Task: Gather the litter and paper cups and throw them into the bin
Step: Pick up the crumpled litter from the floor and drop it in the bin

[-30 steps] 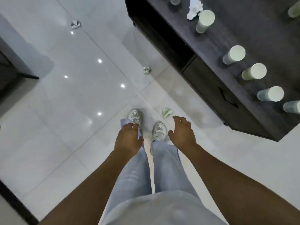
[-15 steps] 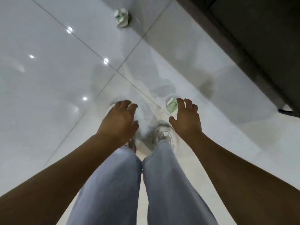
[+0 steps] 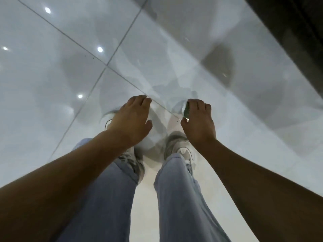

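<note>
Right hand: the right hand [image 3: 199, 123] reaches down to the floor [image 3: 52, 75], its fingers [image 3: 194, 104] and thumb curled round a small crumpled green-and-white piece of litter [image 3: 186, 110].
Left hand: the left hand [image 3: 131, 123] hovers palm down above the floor, fingers relaxed and holding nothing.
Litter: on the glossy tiled floor, just ahead of the right shoe [image 3: 180, 147], mostly hidden by the hand.
Legs: light blue trousers [image 3: 174, 198], grey-white shoes.
Upper right: dark furniture edge [image 3: 300, 41].

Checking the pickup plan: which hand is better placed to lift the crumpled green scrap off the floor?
Right. The right hand is already on the scrap, fingers curling around it; the left hand hangs beside it, holding nothing visible.
</note>
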A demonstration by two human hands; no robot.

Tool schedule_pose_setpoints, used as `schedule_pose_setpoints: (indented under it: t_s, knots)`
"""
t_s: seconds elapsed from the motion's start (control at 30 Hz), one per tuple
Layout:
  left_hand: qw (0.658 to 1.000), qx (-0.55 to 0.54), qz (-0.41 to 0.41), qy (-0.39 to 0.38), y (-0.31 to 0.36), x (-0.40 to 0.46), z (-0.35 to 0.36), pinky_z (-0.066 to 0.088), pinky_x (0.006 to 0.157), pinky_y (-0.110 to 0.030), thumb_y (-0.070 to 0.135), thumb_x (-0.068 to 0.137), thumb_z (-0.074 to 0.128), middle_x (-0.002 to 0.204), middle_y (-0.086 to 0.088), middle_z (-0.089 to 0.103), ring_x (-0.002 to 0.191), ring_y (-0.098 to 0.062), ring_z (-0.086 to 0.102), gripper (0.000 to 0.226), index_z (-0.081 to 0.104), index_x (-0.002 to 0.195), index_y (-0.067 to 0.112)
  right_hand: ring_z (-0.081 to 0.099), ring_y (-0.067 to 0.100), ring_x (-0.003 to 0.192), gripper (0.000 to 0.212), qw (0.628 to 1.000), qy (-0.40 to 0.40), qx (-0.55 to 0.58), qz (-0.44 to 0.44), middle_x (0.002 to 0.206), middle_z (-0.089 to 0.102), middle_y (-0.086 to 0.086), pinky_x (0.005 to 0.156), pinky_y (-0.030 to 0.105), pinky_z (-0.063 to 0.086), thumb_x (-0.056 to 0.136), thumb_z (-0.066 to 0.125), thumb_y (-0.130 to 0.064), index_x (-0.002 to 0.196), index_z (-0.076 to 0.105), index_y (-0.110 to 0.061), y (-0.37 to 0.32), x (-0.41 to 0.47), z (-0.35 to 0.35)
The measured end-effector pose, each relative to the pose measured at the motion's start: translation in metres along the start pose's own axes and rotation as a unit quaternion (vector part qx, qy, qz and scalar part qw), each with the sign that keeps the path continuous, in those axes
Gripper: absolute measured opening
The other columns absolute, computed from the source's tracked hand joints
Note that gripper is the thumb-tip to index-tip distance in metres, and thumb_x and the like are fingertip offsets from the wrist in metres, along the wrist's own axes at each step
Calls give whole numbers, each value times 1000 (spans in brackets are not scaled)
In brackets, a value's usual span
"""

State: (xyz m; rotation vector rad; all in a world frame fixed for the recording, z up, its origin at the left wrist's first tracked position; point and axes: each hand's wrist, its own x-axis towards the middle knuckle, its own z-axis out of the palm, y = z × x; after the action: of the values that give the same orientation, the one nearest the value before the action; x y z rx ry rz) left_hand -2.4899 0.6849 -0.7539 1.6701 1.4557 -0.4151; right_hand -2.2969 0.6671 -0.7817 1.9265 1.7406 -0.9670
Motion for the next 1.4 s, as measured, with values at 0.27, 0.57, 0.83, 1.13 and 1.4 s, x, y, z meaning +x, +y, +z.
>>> schedule_pose_setpoints:
  t_s: [0.27,0.57,0.83,1.13,1.4]
  knots:
    - [1000,9,15,7,15,-53,-97,34,108,-29,20,88,62,149,-5,36,137,-21,31,66,30,145,12,33,22,130,63,994,-22,47,-92,142,40,7,106,26,33,90,62,-25,144,33,-9,-101,-56,-97]
    - [995,-14,72,65,10,-143,-224,44,78,-25,11,81,58,113,4,57,110,-15,49,30,57,111,15,37,20,123,54,976,-102,62,-180,131,39,7,98,24,36,90,62,-21,135,36,-5,-214,-112,-235]
    - [985,9,138,102,-5,-194,-299,52,50,-29,-1,61,77,84,-5,66,77,-22,64,31,69,90,5,43,22,123,72,958,-171,60,-221,136,33,9,97,31,44,82,68,-15,141,29,-4,-274,-124,-305]
    - [991,-10,-41,125,-43,-175,-336,51,70,-33,15,88,55,111,2,60,99,-19,56,40,50,128,17,40,21,127,63,961,-152,-37,-229,137,36,6,100,30,42,86,63,-19,138,29,-10,-300,-74,-330]
    - [975,-97,-158,118,-87,-125,-346,50,73,-29,24,92,51,112,6,53,106,-15,51,60,26,145,35,37,23,128,63,974,-129,-95,-162,142,35,6,99,31,41,91,60,-21,144,26,-16,-296,16,-344]
